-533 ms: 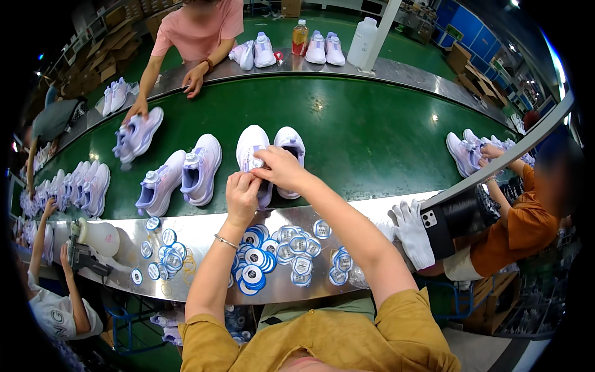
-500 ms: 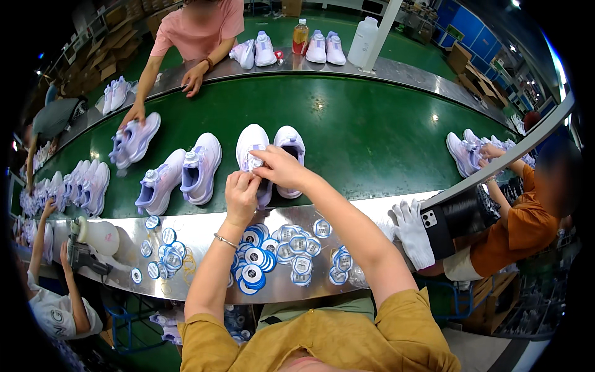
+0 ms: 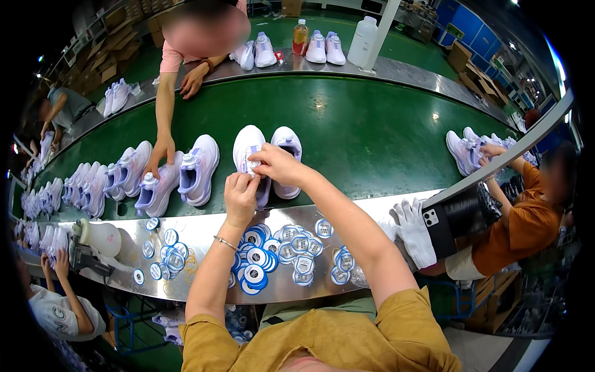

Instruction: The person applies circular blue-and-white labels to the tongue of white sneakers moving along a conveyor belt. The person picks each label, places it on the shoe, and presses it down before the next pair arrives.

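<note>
A pair of white and lilac sneakers stands on the green conveyor belt in front of me. My left hand [image 3: 241,197] and my right hand [image 3: 280,165] meet over the tongue of the left sneaker [image 3: 249,137]. Both hands are closed, thumbs and fingertips pinched close together around a small white part there. What lies between the fingertips is mostly hidden. Just right of it, partly behind my right hand, is the other sneaker [image 3: 288,139]. To the left, another sneaker [image 3: 200,167] has a white round piece at its tongue.
Round blue-and-white tags [image 3: 254,273] lie in piles on the metal ledge [image 3: 211,232], with yellow loops nearby. A co-worker's hand [image 3: 162,155] reaches across the belt to a sneaker [image 3: 158,192]. White gloves [image 3: 412,232] and a phone [image 3: 429,217] lie right; a heat gun [image 3: 87,248] left.
The co-worker opposite has leaned forward, set a pair of sneakers down on the belt and moved a hand right to the neighbouring sneaker. My hands stay at the same sneaker, fingers shifting slightly.
</note>
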Motion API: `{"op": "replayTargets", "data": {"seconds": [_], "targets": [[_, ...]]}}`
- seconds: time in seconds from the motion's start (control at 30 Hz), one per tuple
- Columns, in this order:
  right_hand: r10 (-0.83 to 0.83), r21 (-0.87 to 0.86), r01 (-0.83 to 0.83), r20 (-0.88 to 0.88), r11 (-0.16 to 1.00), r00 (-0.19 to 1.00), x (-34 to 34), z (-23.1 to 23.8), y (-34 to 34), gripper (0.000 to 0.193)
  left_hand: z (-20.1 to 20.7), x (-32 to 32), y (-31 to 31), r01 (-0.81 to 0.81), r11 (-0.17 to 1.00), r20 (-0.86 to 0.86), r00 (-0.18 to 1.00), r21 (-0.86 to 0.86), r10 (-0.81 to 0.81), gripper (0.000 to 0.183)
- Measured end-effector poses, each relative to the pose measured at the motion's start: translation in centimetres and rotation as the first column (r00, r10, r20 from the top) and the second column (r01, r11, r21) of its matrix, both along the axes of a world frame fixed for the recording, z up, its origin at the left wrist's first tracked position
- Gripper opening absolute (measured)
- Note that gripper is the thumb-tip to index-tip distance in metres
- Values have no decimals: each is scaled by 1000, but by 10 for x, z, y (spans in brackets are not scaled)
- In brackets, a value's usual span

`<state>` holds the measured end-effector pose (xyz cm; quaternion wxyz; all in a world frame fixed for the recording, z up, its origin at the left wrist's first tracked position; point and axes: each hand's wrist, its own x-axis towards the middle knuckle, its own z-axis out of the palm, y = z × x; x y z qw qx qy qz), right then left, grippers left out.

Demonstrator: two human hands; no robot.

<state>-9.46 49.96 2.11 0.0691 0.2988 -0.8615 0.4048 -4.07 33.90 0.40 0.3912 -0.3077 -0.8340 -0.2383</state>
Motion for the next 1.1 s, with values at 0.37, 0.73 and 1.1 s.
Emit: {"op": "replayTargets", "data": {"seconds": [0.37,0.73,1.1], "targets": [[-203,249,177,84,952,976,5,24,-16,42,-1,0,0,38,999,5,999,29,-38,17],[-33,-1,34,165,999,986,-2,12,-11,37,-1,-2,-7,52,998,10,999,29,-53,17],[8,-68,11,279,998,960,-7,11,-14,38,-6,-7,-27,23,994,5,1000,111,-24,19]]}}
